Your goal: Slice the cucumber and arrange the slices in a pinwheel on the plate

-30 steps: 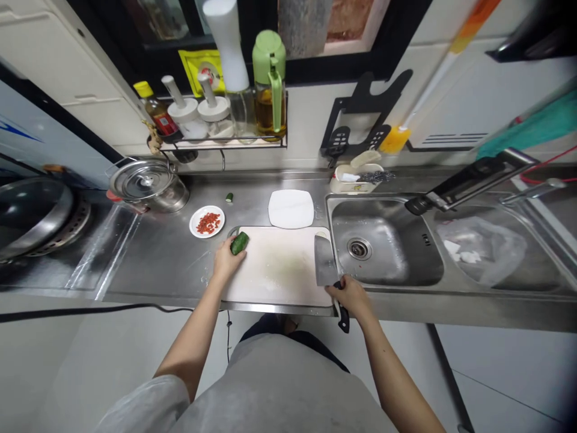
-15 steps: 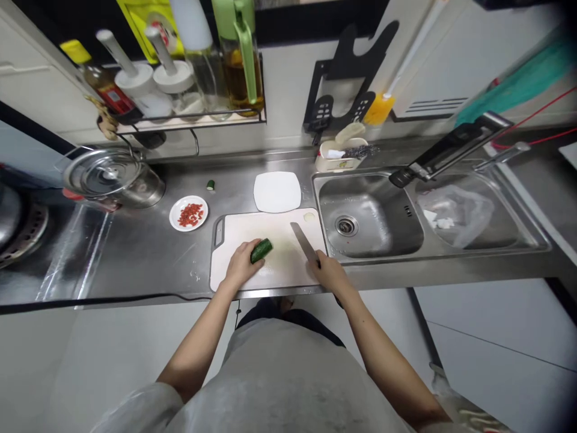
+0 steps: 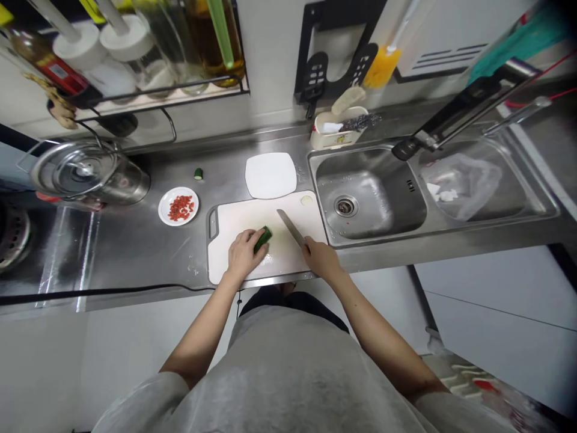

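A white cutting board (image 3: 238, 219) lies on the steel counter in front of me. My left hand (image 3: 242, 254) is closed over a short green cucumber piece (image 3: 262, 239) and presses it to the board. My right hand (image 3: 321, 258) grips the handle of a cleaver (image 3: 291, 228), whose blade stands edge-down on the board just right of the cucumber. A pale slice (image 3: 306, 199) lies at the board's far right corner.
Behind the board sit a square white plate (image 3: 270, 174), a small dish of red bits (image 3: 178, 206) and a green cucumber end (image 3: 198, 174). A lidded steel pot (image 3: 85, 174) stands at left. The sink (image 3: 367, 198) is at right, with a plastic bag (image 3: 460, 183) in its second basin.
My left hand carried the cucumber from the board's far left corner to its middle. My right hand brought the cleaver in from the board's right edge and turned it edge-down beside the cucumber.
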A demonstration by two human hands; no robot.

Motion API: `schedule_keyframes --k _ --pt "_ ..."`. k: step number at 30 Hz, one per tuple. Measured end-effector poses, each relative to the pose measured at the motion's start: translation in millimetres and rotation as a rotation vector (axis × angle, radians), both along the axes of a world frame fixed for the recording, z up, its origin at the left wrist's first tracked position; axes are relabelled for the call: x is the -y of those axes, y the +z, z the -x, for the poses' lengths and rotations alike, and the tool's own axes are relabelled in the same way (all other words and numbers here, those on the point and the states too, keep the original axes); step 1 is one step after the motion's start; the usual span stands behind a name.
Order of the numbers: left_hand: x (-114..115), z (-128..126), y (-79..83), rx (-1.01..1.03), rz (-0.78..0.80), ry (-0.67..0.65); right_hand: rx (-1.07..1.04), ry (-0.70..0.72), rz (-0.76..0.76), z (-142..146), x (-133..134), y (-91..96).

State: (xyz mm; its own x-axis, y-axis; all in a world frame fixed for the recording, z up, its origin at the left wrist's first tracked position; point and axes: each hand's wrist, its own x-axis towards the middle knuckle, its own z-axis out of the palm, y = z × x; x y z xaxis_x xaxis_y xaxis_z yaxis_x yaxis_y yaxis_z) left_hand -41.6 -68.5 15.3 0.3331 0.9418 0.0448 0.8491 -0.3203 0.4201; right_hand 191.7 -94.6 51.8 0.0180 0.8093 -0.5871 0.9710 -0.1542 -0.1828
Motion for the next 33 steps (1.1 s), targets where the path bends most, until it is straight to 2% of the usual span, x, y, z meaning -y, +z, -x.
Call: schedule_keyframes --k 5,11,16,25,33 --pt "-5.5 2.0 -9.5 0.113 -0.026 -0.084 0.008 0.021 -0.011 1.0 -0.6 -0.2" --pt "-6.1 6.0 -14.1 0.140 -0.047 -0.138 -0.009 0.024 -0.003 3.1 -2.1 -2.2" --pt "-5.0 7.5 -14.4 0.151 -0.038 -0.125 -0.006 -0.010 0.003 4.0 -5.1 -0.2" --pt "-3.5 6.5 -22.9 0.148 -0.088 -0.140 -0.081 0.066 -0.010 23.9 0.8 17.2" --pt "-2.2 6.5 -23.7 0.143 -0.094 -0.134 -0.137 0.098 -0.018 39.6 5.7 22.4"
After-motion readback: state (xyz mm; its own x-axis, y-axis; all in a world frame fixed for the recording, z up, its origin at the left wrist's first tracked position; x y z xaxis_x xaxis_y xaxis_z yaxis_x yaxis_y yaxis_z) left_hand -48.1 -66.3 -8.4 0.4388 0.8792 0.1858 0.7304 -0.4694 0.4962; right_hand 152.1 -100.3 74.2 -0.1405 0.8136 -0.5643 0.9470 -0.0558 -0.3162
